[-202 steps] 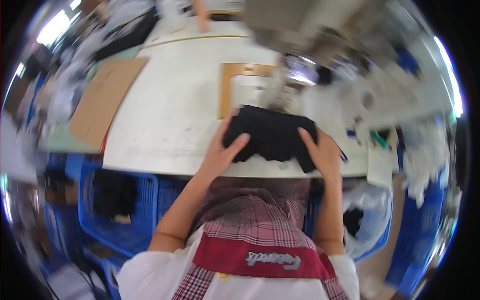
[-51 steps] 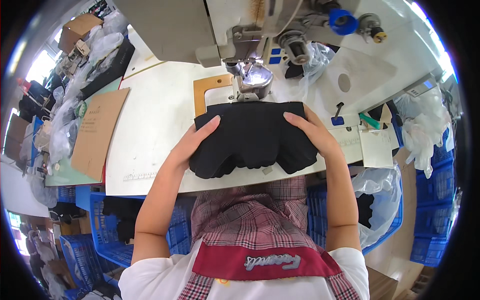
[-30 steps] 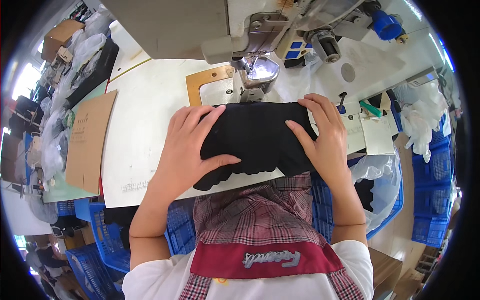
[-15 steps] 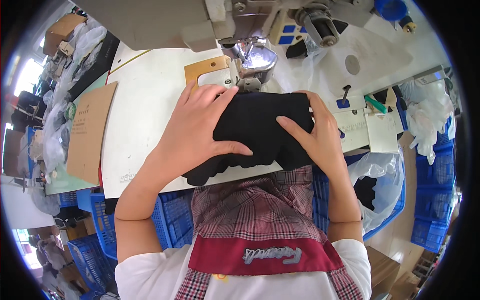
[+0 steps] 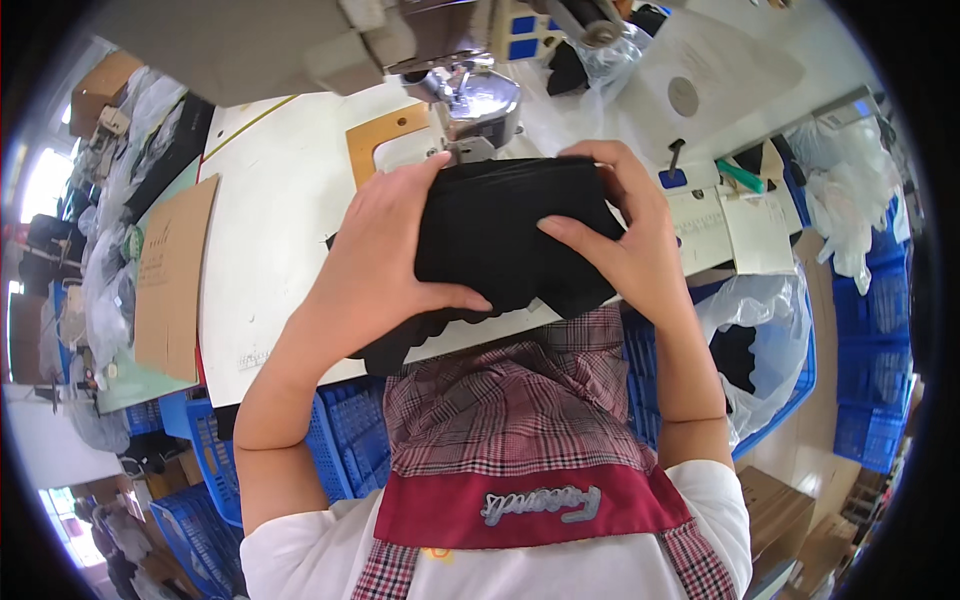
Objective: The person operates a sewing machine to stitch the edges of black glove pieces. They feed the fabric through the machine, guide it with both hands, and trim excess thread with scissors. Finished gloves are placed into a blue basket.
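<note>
Left hand [image 5: 378, 240] has spread onto black cloth [image 5: 505, 235] by the sewing machine [image 5: 425, 35]; right hand [image 5: 635, 245] grips its side, best for soft-looking stuff

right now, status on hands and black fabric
Left hand, right hand both on black wavy-edged fabric, opposite sides. Shiny metal sewing-machine parts just beyond its far edge.

sewing machine [image 5: 270, 50]: cut off by upper edge | black cloth [image 5: 510, 225]: partly covered by left hand [image 5: 380, 235], underside hidden | cardboard sheet [image 5: 175, 285]: print too small to read
</note>
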Available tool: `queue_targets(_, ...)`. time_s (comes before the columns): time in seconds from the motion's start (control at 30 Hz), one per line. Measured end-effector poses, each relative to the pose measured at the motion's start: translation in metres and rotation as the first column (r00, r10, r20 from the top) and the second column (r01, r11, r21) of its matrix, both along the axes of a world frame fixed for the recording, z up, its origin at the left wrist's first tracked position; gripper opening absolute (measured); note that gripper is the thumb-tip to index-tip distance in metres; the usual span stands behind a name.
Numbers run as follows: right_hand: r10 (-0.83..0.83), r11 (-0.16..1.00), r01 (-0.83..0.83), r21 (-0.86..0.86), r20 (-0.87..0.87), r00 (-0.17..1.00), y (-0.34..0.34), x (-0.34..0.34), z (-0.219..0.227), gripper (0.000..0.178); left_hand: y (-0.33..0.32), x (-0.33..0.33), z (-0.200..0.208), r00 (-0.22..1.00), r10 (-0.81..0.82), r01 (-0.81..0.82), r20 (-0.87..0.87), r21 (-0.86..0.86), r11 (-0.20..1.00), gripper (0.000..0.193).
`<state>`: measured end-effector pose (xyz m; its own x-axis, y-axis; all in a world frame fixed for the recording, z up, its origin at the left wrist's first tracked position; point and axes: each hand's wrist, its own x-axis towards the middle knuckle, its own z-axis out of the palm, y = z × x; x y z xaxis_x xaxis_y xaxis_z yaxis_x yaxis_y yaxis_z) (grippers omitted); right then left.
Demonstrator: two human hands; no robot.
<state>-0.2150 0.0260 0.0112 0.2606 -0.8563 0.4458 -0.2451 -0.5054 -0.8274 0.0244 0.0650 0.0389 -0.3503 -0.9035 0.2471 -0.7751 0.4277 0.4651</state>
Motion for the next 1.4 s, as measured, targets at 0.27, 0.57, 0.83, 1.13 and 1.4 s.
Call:
queue_targets(0.27,0.142,0.898,-0.189,0.398,0.145,0.979,-0.007,-0.008,0.007,0.053,-0.006,-0.002,0.013,0.999,0.051,-0.051,0.001,0.06,0.997,0.091)
queue_targets(0.57,0.284,0.922,-0.348,0.172,0.312,0.907,0.012,-0.003,0.04,0.037,0.012,0.011,0.054,0.963,0.081,-0.011,-0.259,0.262,0.965,0.078)
queue_targets(0.83,-0.119,0.99,0.097,-0.107,-0.225,0.967,-0.006,-0.016,0.013,0.044,0.054,0.2,0.036,0.873,0.371,-0.159,-0.316,0.537,0.829,0.099)
queue_targets(1.13,-0.352,0.935,0.304,-0.181,-0.553,0.755,0.017,-0.003,-0.023,0.059,0.056,0.267,-0.054,0.882,0.444,-0.434,0.158,0.638,0.636,0.08)
queue_targets(1.4,-0.37,0.926,0.371,-0.066,-0.344,0.863,0.018,0.003,-0.018,0.032,0.036,0.159,-0.017,0.933,0.36,-0.361,0.025,0.053,0.931,0.047)
